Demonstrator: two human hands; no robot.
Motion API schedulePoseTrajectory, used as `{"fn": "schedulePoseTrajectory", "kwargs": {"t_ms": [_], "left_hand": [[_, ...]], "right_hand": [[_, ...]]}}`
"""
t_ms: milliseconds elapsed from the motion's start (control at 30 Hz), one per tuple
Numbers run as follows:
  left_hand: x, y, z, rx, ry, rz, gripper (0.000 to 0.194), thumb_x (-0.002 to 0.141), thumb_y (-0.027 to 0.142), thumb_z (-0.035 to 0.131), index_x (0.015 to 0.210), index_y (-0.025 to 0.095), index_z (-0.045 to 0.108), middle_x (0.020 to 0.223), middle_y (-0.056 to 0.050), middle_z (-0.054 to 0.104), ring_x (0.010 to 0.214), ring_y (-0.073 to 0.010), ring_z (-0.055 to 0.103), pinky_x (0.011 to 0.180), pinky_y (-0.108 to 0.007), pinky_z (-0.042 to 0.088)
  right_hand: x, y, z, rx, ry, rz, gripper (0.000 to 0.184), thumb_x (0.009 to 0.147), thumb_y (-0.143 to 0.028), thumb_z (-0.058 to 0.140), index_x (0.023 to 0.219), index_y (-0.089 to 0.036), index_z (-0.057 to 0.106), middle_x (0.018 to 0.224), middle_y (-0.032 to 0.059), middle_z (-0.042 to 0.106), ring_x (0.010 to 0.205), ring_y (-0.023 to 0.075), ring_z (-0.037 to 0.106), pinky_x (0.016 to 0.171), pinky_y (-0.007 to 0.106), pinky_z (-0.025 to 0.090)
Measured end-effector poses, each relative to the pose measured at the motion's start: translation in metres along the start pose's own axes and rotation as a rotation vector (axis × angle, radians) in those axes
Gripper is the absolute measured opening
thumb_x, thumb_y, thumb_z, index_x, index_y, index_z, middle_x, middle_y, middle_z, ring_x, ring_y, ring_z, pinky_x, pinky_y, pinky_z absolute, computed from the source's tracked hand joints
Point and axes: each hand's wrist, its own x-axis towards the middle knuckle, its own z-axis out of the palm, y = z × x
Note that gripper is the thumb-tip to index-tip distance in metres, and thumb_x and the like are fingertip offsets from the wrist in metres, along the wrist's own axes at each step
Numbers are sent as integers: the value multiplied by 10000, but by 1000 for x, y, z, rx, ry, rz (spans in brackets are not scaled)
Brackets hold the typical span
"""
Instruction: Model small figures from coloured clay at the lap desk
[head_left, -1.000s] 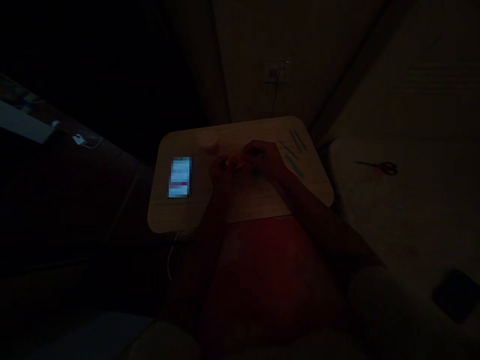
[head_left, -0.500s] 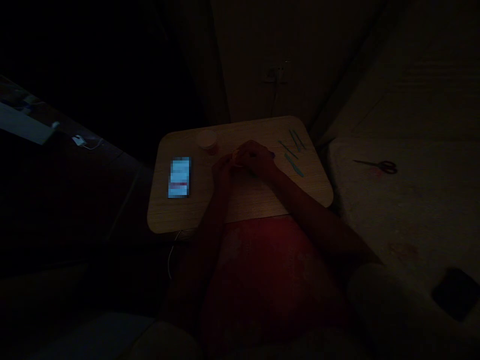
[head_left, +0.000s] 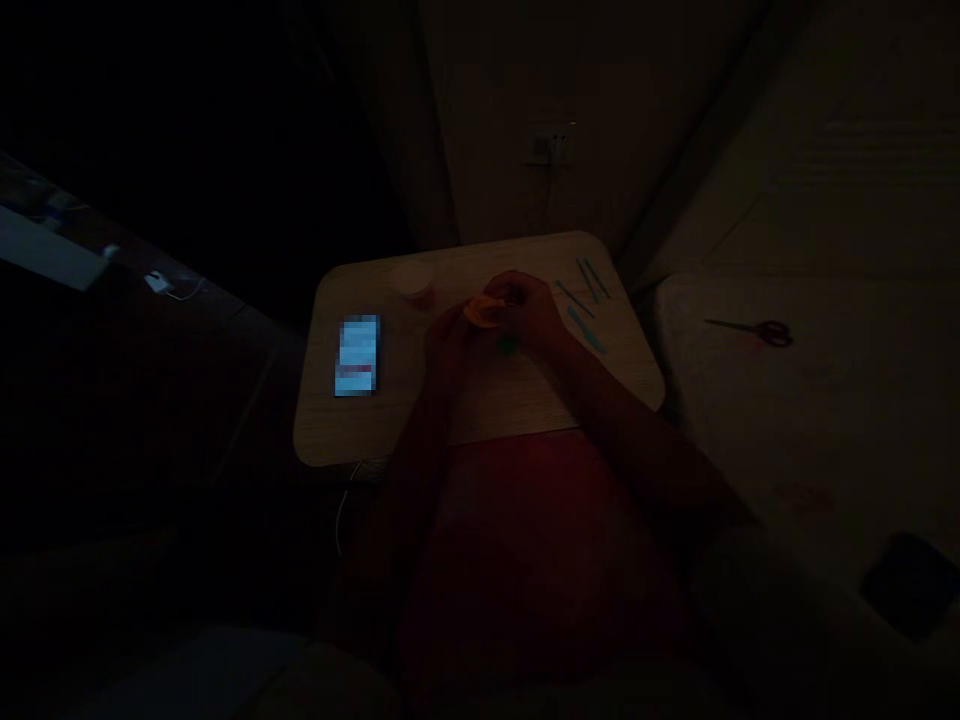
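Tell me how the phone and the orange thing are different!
The phone glows pale blue; the orange piece is dim and orange. The phone looks like a rectangle; the orange piece looks rounded. The phone lies on the table; the orange piece is between the left hand and right hand, though it's too dark to see their exact grip.

The left hand (head_left: 444,342) and right hand (head_left: 534,308) are bare, as are both forearms, slim at the wrist and wider toward the elbow. A pale, loose right sleeve (head_left: 739,568) ends around the elbow at lower right; a similar left sleeve (head_left: 322,678) shows at the bottom edge, left of centre. Darkness hides weave and markings.
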Motion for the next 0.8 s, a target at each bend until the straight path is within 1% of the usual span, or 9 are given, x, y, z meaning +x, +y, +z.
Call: {"fn": "schedulePoseTrajectory", "kwargs": {"t_ms": [100, 167, 233, 300, 367, 467, 533, 633, 800], "left_hand": [[1, -2, -1, 48, -1, -2, 484, 742, 584, 895, 990, 181, 789, 1065, -114, 807, 980, -256, 784, 831, -348, 654], [2, -2, -2, 115, 13, 12, 492, 692, 555, 941, 966, 180, 780, 1011, -96, 801, 947, -239, 780, 796, -308, 645], [2, -1, -2, 159, 31, 30, 491, 661, 521, 970, 952, 184, 764, 974, -78, 792, 934, -226, 777, 774, -280, 634], [1, 2, -2, 128, 36, 36, 470, 689, 532, 953, 934, 189, 747, 968, -72, 786, 945, -226, 778, 777, -283, 635], [0, 5, 0, 41, 32, 17, 444, 765, 577, 888, 923, 191, 736, 1006, -91, 791, 987, -246, 782, 806, -320, 647], [0, 6, 3, -45, 19, -29, 412, 851, 586, 804, 959, 193, 736, 1118, -132, 794, 1100, -282, 772, 889, -384, 656], [0, 6, 4, -48, 13, -30, 395, 841, 555, 826, 994, 202, 735, 1157, -131, 790, 1138, -282, 765, 913, -388, 654], [0, 3, 5, -30, 19, 6, 440, 772, 564, 891, 998, 217, 742, 1144, -103, 796, 1095, -256, 776, 885, -344, 656], [-2, 3, 3, 112, 12, 24, 553, 712, 680, 887, 973, 204, 778, 1071, -102, 810, 984, -234, 784, 801, -290, 644]], "right_hand": [[-3, 0, 1, 15, 5, 21, 367, 667, -430, 883, 906, -217, 704, 905, 58, 765, 868, 221, 730, 775, 371, 634], [-5, -1, 4, 37, -2, 41, 371, 645, -423, 906, 892, -221, 716, 901, 61, 774, 853, 222, 734, 761, 369, 639], [-7, -2, 6, 59, -11, 58, 386, 607, -410, 934, 879, -228, 730, 924, 67, 789, 868, 227, 743, 781, 374, 647], [-7, -2, 8, 78, -13, 66, 410, 573, -400, 957, 878, -230, 741, 958, 74, 802, 902, 233, 753, 821, 383, 653], [-6, -1, 9, 115, 12, 72, 439, 562, -408, 967, 893, -228, 743, 991, 78, 808, 936, 238, 761, 852, 391, 655], [-4, 1, 8, 162, 35, 92, 465, 602, -464, 956, 945, -229, 747, 1046, 80, 816, 987, 246, 770, 880, 406, 657], [-5, 1, 7, 166, 19, 93, 472, 645, -500, 937, 987, -227, 759, 1082, 82, 820, 1025, 255, 773, 904, 421, 657], [-7, -3, 8, 146, -6, 73, 442, 700, -504, 910, 1017, -223, 785, 1105, 88, 823, 1059, 265, 774, 936, 432, 653], [-11, -6, 14, 17, -24, 16, 275, 776, -410, 860, 970, -227, 794, 1057, 88, 826, 992, 250, 778, 908, 407, 646]]}}
